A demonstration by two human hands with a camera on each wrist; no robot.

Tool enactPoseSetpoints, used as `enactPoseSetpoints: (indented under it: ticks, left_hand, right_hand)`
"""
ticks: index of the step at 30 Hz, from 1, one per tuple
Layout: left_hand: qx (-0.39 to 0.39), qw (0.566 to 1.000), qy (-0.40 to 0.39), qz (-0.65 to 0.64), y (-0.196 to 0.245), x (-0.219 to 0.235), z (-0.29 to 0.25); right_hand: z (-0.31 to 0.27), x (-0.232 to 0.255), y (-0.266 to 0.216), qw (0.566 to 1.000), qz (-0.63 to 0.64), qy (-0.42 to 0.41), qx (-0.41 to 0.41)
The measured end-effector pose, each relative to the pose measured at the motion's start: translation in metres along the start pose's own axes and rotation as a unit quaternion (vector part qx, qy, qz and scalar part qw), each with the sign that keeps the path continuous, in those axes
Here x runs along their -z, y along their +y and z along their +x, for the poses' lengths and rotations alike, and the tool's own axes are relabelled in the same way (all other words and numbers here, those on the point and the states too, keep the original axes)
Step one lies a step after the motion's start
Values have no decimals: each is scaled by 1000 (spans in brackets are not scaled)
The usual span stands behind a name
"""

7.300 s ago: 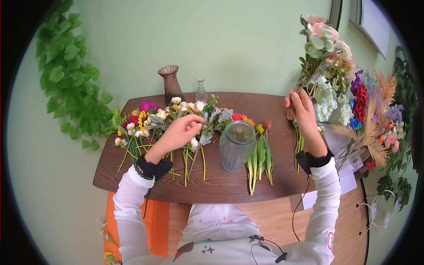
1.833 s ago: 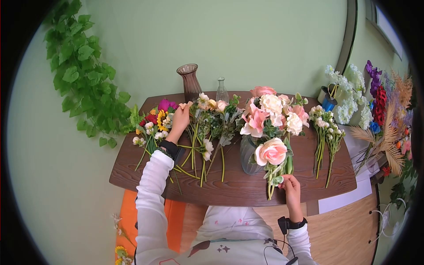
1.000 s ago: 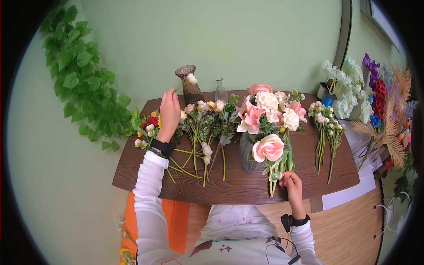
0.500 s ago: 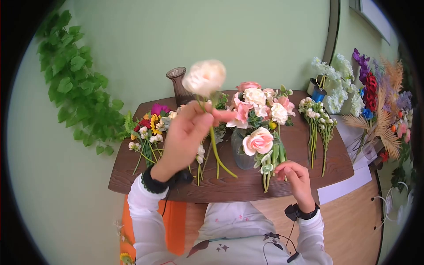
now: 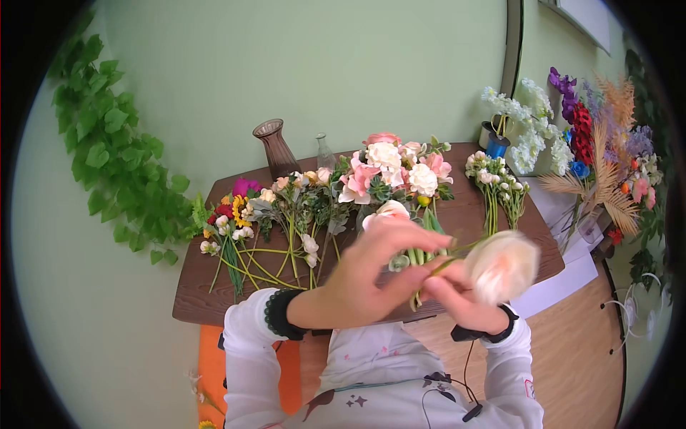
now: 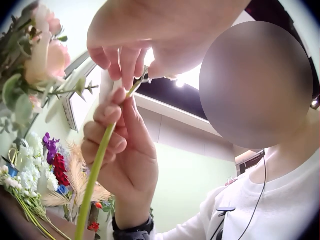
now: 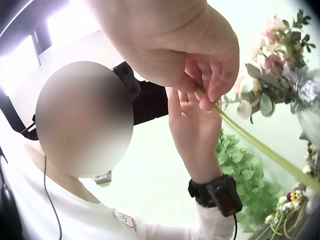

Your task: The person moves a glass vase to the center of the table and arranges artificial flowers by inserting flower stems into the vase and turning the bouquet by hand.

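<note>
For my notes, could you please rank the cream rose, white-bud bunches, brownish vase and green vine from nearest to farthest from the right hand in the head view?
1. Cream rose, held by the right hand
2. White-bud bunches, right side
3. Brownish vase, back left
4. Green vine, far left

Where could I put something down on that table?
The table is bare at its left front corner, beside the green stems, and along its right edge, past the small white flowers. A thin strip lies between those and the pink bouquet. The middle is crowded with flowers; the left hand, right hand and held flower block the front.
</note>
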State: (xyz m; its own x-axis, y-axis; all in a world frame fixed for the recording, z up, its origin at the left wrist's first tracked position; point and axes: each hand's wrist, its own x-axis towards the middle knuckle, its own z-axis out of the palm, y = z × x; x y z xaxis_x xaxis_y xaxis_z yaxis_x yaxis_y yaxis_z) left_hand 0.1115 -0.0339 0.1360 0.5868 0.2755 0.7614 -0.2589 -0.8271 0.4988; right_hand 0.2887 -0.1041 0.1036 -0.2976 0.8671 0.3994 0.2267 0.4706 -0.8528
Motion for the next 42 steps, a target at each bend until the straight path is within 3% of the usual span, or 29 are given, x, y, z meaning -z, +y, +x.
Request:
enactPoseSetpoints:
  ticks: [2,3,4,6,8,10,14,16,17,18,20,21,22,24,25,28,29,30,32,35,37,42]
  left_hand:
    - [-8,993,116,-12,-17,13,-7]
    - [17,988,155,23,-24,22,-12]
    - [41,979,193,59,-33,32,-17]
    - [141,958,232,89,-59,44,-29]
    - [220,948,164,161,-79,46,-38]
    - [249,957,101,113,-99,32,-46]
    - [214,975,47,30,-109,17,-38]
    - [165,950,-34,264,-106,17,-25]
    - [204,964,71,159,-98,9,-15]
    - [203,964,69,158,-100,9,-15]
    - [246,960,135,-6,-112,8,-20]
    - [226,962,152,-29,-121,9,-25]
    - [227,962,152,-29,-133,14,-33]
    - [350,934,73,-24,-151,27,-48]
    - [328,932,126,-91,-155,24,-53]
    - [371,922,95,-52,-143,31,-56]
    - [242,943,190,-130,-131,21,-50]
    - [242,942,191,-130,-126,23,-47]
    - [324,932,157,-36,-121,26,-43]
    - [340,919,181,-85,-126,26,-43]
    - [365,901,189,-136,-129,28,-44]
    - [307,918,215,-134,-132,26,-47]
  right_hand:
    - [-6,13,-3,996,41,84,7]
    - [-7,14,-6,979,69,191,15]
    - [-11,24,-7,967,74,243,8]
    - [-10,44,0,930,52,352,90]
    - [-7,61,6,910,75,395,102]
    - [2,73,14,863,185,429,191]
    - [26,69,19,862,193,420,208]
    - [37,61,21,867,193,412,205]
    - [43,57,24,874,193,396,207]
    - [48,53,24,880,194,379,208]
    - [56,46,24,883,195,377,200]
    - [60,44,28,892,174,370,192]
    - [63,42,30,901,155,362,184]
    - [70,36,32,898,174,362,178]
    - [74,35,37,911,172,337,166]
    - [80,23,39,923,166,312,150]
    - [81,20,39,933,152,294,138]
    - [81,18,39,943,138,277,126]
    - [82,12,42,948,121,270,117]
    - [85,10,50,959,-23,251,128]
    - [85,7,52,959,-42,256,117]
    - [82,-1,63,939,-158,272,141]
